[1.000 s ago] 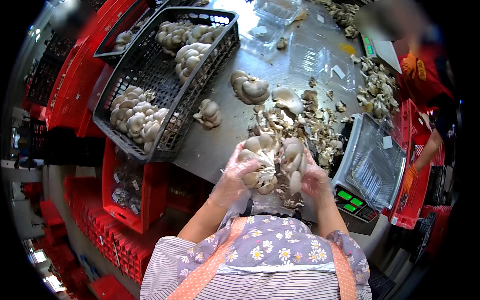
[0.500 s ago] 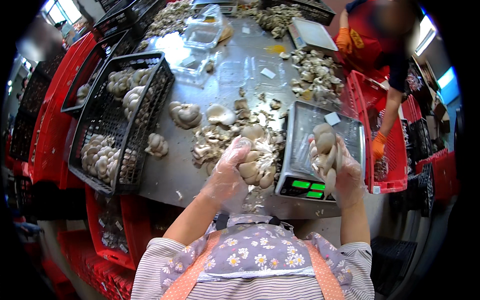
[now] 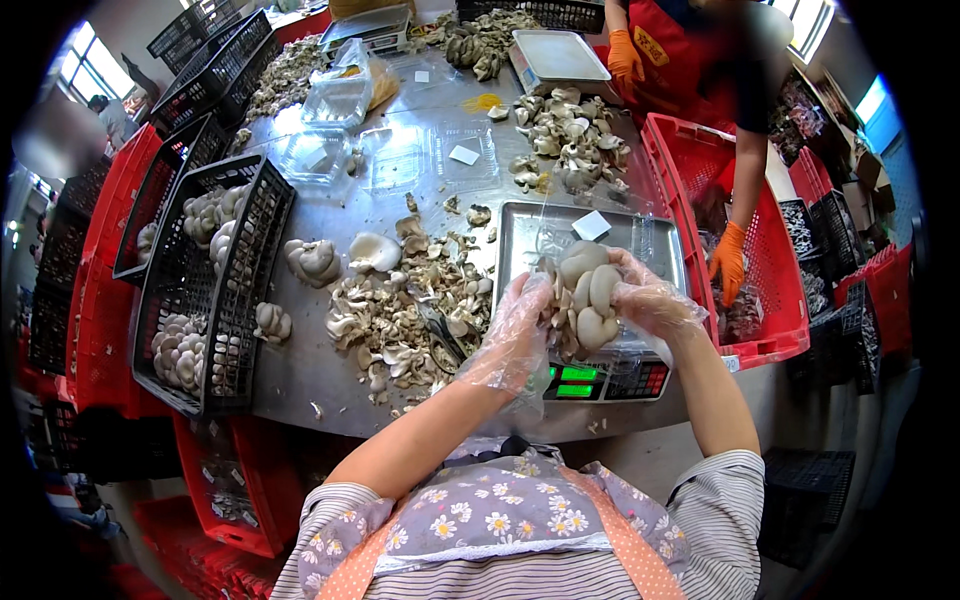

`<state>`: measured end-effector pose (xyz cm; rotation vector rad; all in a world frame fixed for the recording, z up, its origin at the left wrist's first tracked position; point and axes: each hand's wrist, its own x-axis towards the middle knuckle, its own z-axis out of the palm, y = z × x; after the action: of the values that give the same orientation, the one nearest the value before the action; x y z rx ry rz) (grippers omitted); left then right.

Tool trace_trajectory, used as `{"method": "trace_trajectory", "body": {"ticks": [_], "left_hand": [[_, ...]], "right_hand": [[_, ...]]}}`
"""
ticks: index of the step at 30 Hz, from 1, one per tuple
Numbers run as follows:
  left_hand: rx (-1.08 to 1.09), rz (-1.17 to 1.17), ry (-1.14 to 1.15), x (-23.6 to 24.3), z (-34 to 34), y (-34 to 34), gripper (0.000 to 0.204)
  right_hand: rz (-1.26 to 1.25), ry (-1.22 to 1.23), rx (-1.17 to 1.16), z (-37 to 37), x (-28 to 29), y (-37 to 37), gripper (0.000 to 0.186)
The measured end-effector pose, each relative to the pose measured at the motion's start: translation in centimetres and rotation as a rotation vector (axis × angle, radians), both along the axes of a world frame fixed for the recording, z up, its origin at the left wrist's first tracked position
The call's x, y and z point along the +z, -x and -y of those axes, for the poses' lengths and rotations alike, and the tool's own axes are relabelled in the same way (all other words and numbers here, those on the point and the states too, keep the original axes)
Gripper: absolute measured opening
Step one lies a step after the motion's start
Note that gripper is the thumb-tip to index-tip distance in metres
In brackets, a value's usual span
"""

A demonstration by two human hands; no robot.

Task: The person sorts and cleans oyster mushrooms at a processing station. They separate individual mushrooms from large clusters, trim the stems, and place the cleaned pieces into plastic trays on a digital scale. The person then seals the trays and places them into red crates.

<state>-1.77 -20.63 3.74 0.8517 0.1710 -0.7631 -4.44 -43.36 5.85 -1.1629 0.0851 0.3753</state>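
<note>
tbl point(image 3: 300, 365), scale point(image 3: 640, 382); mushrooms point(image 3: 590, 298) in both hands point(image 3: 518, 325) point(image 3: 652, 298)

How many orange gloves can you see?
2. The upper glove is by the red apron; the lower glove is at the red crate on the right. More may be hidden.

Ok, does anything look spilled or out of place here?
Perhaps: a mushroom cluster sits beside the black crate, while others lie inside. A yellow patch farther back on the grey table also stands out; I can't tell what it is.
</note>
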Motion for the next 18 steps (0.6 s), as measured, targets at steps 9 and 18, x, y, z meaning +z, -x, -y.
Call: {"method": "trace_trajectory", "body": {"ticks": [9, 18], "left_hand": [[-0.103, 0.167, -0.234, 2.0, -3.2, 1.2, 0.081], [-0.149, 0.919, -0.902, 3.5, -7.1, -0.4, 0.037]], "right_hand": [[-0.036, 0.068, 0.22, 0.4, -1.2, -2.3, 0.079], [-0.119, 0.088, 0.286, -0.6, -1.7, -2.8, 0.086]]}}
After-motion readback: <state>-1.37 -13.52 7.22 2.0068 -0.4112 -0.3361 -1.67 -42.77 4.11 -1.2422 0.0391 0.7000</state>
